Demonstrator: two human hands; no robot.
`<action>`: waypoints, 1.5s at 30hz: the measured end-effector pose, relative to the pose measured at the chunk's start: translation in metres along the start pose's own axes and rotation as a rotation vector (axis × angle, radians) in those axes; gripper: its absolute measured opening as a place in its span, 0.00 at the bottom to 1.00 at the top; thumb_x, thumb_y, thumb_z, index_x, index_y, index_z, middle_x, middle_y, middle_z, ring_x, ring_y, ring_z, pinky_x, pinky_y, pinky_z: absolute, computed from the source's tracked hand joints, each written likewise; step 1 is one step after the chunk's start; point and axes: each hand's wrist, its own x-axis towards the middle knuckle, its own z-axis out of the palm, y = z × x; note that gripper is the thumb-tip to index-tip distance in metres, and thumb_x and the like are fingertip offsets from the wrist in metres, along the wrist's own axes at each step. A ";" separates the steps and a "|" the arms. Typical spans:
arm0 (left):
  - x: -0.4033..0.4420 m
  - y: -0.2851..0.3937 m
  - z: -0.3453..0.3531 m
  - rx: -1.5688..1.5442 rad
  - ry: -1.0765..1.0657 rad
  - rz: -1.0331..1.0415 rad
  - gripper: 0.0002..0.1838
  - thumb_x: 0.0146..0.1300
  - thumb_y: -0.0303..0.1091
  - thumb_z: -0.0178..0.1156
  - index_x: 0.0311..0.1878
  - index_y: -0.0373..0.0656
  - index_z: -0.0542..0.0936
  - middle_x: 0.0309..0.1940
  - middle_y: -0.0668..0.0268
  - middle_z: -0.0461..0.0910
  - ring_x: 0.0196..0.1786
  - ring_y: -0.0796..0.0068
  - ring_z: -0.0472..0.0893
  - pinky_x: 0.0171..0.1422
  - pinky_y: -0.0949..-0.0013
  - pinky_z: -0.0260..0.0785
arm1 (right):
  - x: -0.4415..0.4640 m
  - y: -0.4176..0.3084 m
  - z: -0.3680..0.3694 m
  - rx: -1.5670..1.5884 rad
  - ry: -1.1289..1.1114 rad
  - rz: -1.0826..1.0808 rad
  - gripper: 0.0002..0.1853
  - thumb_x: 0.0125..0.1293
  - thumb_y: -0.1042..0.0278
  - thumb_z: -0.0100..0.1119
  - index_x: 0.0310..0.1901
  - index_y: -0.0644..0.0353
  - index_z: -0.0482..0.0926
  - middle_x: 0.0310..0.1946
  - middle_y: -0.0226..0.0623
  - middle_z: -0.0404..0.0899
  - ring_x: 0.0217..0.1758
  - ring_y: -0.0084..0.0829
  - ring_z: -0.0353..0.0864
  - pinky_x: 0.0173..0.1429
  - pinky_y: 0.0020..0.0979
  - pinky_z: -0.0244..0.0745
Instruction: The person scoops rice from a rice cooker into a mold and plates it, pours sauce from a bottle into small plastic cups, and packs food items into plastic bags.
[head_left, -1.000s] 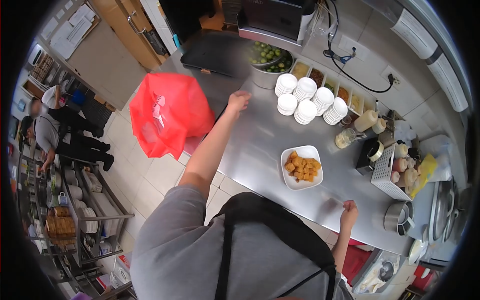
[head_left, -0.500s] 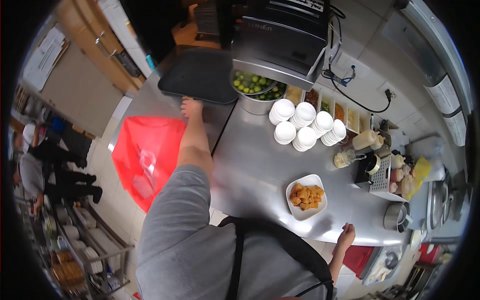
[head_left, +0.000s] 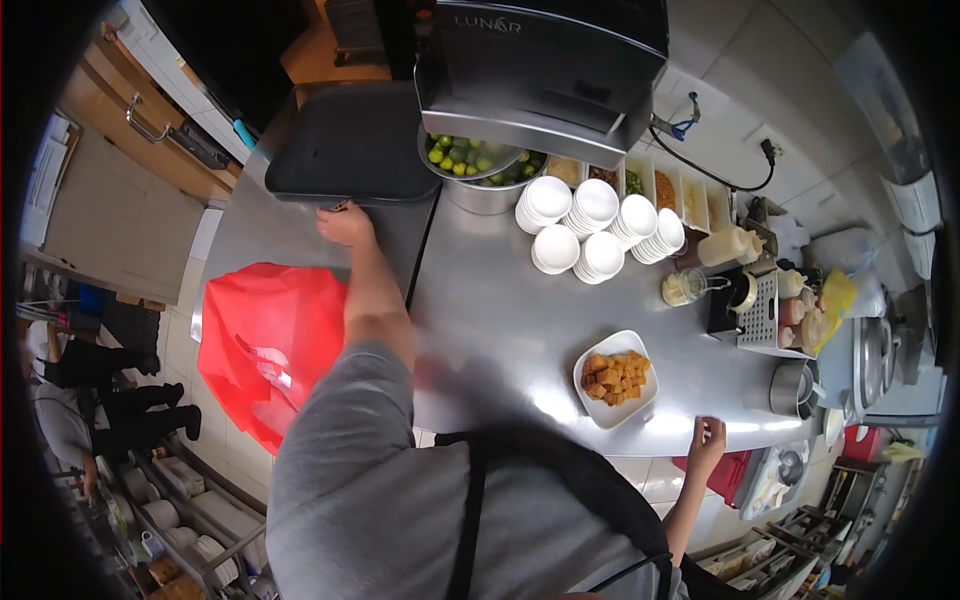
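My left hand (head_left: 345, 224) is at the front edge of the black tray (head_left: 350, 140), fingers closed. A small dark bit shows at its fingertips, too small to name. Below that hand lies a red plastic bag (head_left: 270, 345), hanging partly over the counter's edge. My right hand (head_left: 708, 438) hovers by the front edge of the steel counter (head_left: 490, 330), its fingers loosely curled with nothing visible in them. Nearest to it is a square white bowl (head_left: 608, 418) holding browned fried cubes (head_left: 615, 377).
Stacked white dishes (head_left: 597, 200) stand beside a metal pot of green citrus (head_left: 490, 195), under a black LUNAR machine (head_left: 545, 75). Ingredient bins (head_left: 665, 190), squeeze bottles (head_left: 725, 245), a glass jar (head_left: 685, 288) and a small pot (head_left: 790, 390) line the right. Other people (head_left: 75, 420) stand left.
My left hand has drawn slightly back from the tray's edge. My right hand has lifted a little toward the counter, its wrist turned. The head view has shifted.
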 end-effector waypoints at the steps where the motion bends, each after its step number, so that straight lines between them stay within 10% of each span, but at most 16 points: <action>1: -0.010 0.001 -0.001 -0.115 0.105 -0.078 0.35 0.45 0.35 0.65 0.57 0.37 0.62 0.48 0.54 0.69 0.55 0.56 0.66 0.57 0.60 0.59 | 0.006 -0.015 0.000 0.074 0.011 -0.048 0.07 0.55 0.72 0.57 0.32 0.65 0.73 0.29 0.40 0.72 0.29 0.36 0.73 0.35 0.30 0.69; 5: -0.070 0.044 -0.066 -1.024 -0.042 -0.363 0.32 0.51 0.33 0.63 0.56 0.34 0.60 0.46 0.58 0.68 0.51 0.66 0.68 0.55 0.66 0.62 | 0.031 -0.081 -0.002 0.209 -0.004 -0.264 0.04 0.55 0.76 0.55 0.29 0.67 0.74 0.27 0.42 0.73 0.30 0.35 0.74 0.36 0.29 0.68; 7: -0.124 0.055 -0.118 -1.374 -0.405 -0.141 0.31 0.54 0.31 0.61 0.57 0.34 0.58 0.46 0.61 0.67 0.50 0.72 0.67 0.54 0.70 0.62 | 0.039 -0.096 0.003 0.293 -0.101 -0.325 0.06 0.57 0.74 0.54 0.28 0.68 0.74 0.24 0.43 0.74 0.29 0.36 0.74 0.36 0.30 0.68; 13: -0.293 0.012 -0.272 -0.882 -1.162 1.121 0.39 0.43 0.31 0.66 0.60 0.41 0.59 0.56 0.61 0.66 0.59 0.60 0.62 0.62 0.60 0.54 | 0.015 -0.148 0.033 1.224 -0.913 0.259 0.14 0.63 0.63 0.51 0.47 0.60 0.71 0.35 0.33 0.74 0.35 0.22 0.74 0.40 0.24 0.71; 18: -0.336 -0.010 -0.309 -0.803 -1.336 1.312 0.43 0.42 0.31 0.66 0.63 0.43 0.56 0.61 0.63 0.61 0.63 0.54 0.58 0.64 0.58 0.52 | 0.002 -0.122 0.041 1.477 -1.225 0.214 0.18 0.62 0.61 0.52 0.50 0.62 0.70 0.36 0.33 0.75 0.37 0.21 0.74 0.40 0.23 0.70; 24: -0.336 -0.038 -0.277 -0.649 -1.280 1.153 0.38 0.46 0.33 0.64 0.62 0.43 0.59 0.61 0.60 0.60 0.62 0.60 0.60 0.62 0.62 0.57 | 0.040 -0.075 0.052 1.006 -0.460 0.003 0.12 0.57 0.69 0.57 0.41 0.65 0.76 0.27 0.34 0.79 0.26 0.21 0.76 0.33 0.22 0.70; 26: -0.330 -0.046 -0.243 -0.438 -1.289 0.751 0.32 0.52 0.36 0.60 0.60 0.41 0.61 0.54 0.59 0.67 0.56 0.65 0.68 0.55 0.65 0.65 | 0.067 -0.064 0.065 0.893 -0.227 -0.073 0.09 0.56 0.72 0.58 0.37 0.67 0.77 0.26 0.34 0.79 0.26 0.21 0.76 0.33 0.21 0.70; 32: -0.339 -0.027 -0.217 -0.289 -2.010 -0.034 0.19 0.61 0.33 0.48 0.54 0.37 0.67 0.43 0.59 0.74 0.42 0.68 0.78 0.47 0.68 0.72 | 0.083 -0.076 0.106 0.753 -0.235 0.060 0.07 0.49 0.72 0.62 0.32 0.64 0.79 0.22 0.34 0.79 0.27 0.21 0.76 0.33 0.23 0.70; 37: -0.346 -0.030 -0.207 -0.275 -2.014 0.036 0.18 0.57 0.26 0.45 0.52 0.35 0.68 0.43 0.57 0.74 0.41 0.65 0.78 0.46 0.63 0.74 | 0.082 -0.067 0.116 0.669 -0.402 -0.017 0.17 0.49 0.63 0.63 0.41 0.60 0.78 0.31 0.39 0.80 0.31 0.24 0.78 0.38 0.25 0.71; 41: -0.319 -0.047 -0.221 -0.391 -1.886 -0.066 0.18 0.55 0.23 0.45 0.51 0.31 0.67 0.43 0.54 0.74 0.42 0.61 0.78 0.46 0.61 0.74 | 0.091 -0.049 0.105 0.608 -0.413 -0.081 0.43 0.46 0.47 0.65 0.62 0.55 0.58 0.54 0.51 0.66 0.48 0.37 0.76 0.48 0.31 0.71; 45: -0.263 -0.068 -0.235 -0.655 -1.650 -0.268 0.17 0.55 0.22 0.44 0.49 0.29 0.68 0.42 0.53 0.75 0.42 0.58 0.78 0.46 0.59 0.74 | 0.084 0.003 0.084 0.733 -0.316 -0.008 0.35 0.50 0.53 0.64 0.59 0.57 0.64 0.47 0.44 0.73 0.46 0.33 0.74 0.47 0.28 0.69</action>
